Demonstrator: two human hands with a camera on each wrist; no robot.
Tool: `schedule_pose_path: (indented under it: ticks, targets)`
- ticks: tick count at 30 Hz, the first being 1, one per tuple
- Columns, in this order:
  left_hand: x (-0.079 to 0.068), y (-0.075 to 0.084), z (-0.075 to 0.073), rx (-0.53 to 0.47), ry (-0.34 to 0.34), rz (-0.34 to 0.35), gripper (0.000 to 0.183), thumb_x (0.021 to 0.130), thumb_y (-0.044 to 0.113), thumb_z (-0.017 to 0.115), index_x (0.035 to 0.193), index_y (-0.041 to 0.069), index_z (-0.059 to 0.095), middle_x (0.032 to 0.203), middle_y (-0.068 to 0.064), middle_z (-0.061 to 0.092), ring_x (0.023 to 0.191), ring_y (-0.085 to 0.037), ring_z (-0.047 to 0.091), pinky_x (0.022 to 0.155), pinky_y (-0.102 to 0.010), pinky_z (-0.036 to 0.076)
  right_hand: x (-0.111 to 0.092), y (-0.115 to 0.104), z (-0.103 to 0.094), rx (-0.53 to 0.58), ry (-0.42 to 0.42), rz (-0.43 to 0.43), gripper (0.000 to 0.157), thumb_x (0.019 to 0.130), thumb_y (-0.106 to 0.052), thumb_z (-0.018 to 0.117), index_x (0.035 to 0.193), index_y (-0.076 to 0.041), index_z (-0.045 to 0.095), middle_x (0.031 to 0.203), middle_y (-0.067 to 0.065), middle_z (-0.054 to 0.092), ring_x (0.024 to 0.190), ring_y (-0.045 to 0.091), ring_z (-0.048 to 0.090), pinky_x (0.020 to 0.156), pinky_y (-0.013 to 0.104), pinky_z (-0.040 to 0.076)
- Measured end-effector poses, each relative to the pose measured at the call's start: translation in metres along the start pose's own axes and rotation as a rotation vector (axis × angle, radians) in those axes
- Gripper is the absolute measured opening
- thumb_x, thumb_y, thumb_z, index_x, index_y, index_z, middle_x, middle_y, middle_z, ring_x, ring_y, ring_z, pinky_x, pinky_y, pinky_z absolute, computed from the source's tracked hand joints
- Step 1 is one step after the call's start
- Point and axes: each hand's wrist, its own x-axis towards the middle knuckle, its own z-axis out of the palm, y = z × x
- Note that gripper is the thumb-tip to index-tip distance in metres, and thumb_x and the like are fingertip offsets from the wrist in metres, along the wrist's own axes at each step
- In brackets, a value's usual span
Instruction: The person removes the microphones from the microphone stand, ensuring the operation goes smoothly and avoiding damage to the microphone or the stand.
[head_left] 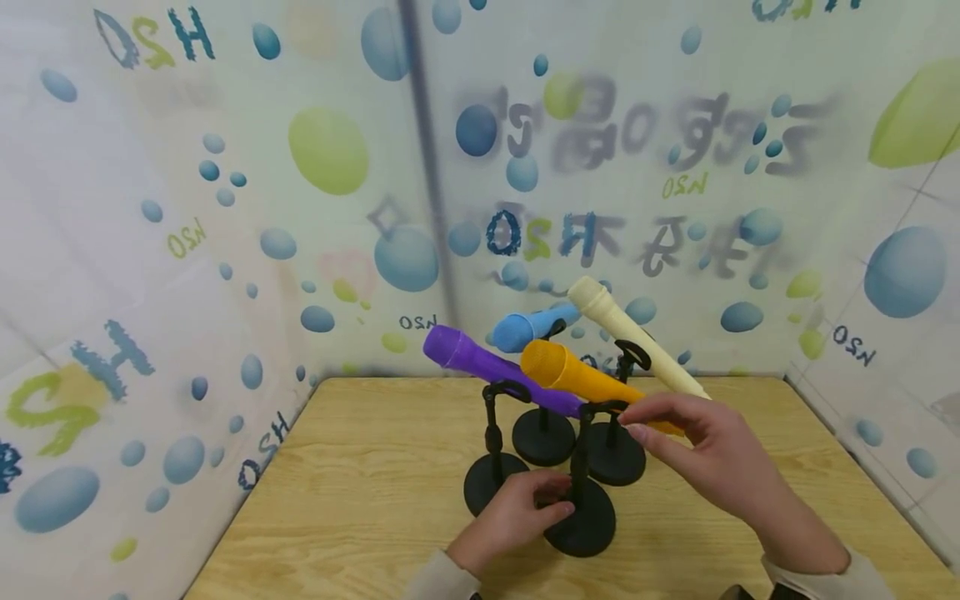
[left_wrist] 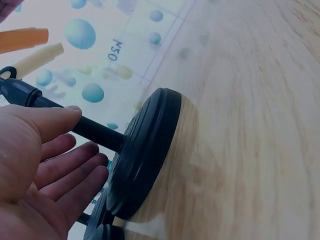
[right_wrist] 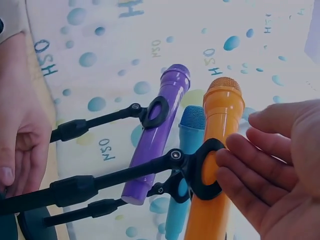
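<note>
An orange microphone lies tilted in the ring clip of the nearest black stand. My right hand is beside the clip and the microphone's lower end, its fingers loosely extended. In the right wrist view, the fingertips are right at the clip ring and the orange body. Low down, my left hand is at the same stand's pole. Its thumb overlaps the pole in the left wrist view, while the other fingers spread loosely beneath, not curled round it.
Behind stand a purple microphone, a blue microphone and a cream microphone, each tilted in its own black stand. Their round bases crowd together on the wooden table. A printed curtain rises behind the table and along its sides.
</note>
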Motion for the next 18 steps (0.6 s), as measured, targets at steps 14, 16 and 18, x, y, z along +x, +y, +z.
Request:
schedule_pose_path:
  ticks: [14,16,18]
  targets:
    - [0.007,0.004,0.008,0.001,-0.001,-0.003,0.028,0.104,0.027,0.075,0.13,0.016,0.076,0.127,0.001,0.079,0.107,-0.004,0.072,0.095,-0.025,0.06,0.017,-0.011,0.0,0.024,0.065,-0.086,0.034,0.095,0.007,0.076,0.122,-0.014,0.077,0.116,0.001,0.077,0.107,0.003,0.071,0.097,0.012,0.056]
    - [0.007,0.002,0.009,0.0,0.003,0.004,0.027,0.104,0.026,0.075,0.129,0.016,0.076,0.127,0.0,0.079,0.107,-0.004,0.073,0.095,-0.024,0.06,0.019,-0.011,0.001,0.014,0.069,-0.106,0.035,0.095,0.008,0.076,0.123,-0.014,0.077,0.117,0.002,0.077,0.106,0.004,0.072,0.097,0.013,0.056]
    - [0.008,0.002,0.009,0.006,0.012,0.023,0.026,0.104,0.025,0.075,0.128,0.016,0.076,0.126,-0.001,0.079,0.108,-0.005,0.073,0.094,-0.023,0.06,0.021,-0.012,0.001,-0.002,0.074,-0.119,0.036,0.095,0.007,0.077,0.123,-0.015,0.076,0.116,0.001,0.077,0.106,0.004,0.071,0.097,0.012,0.056]
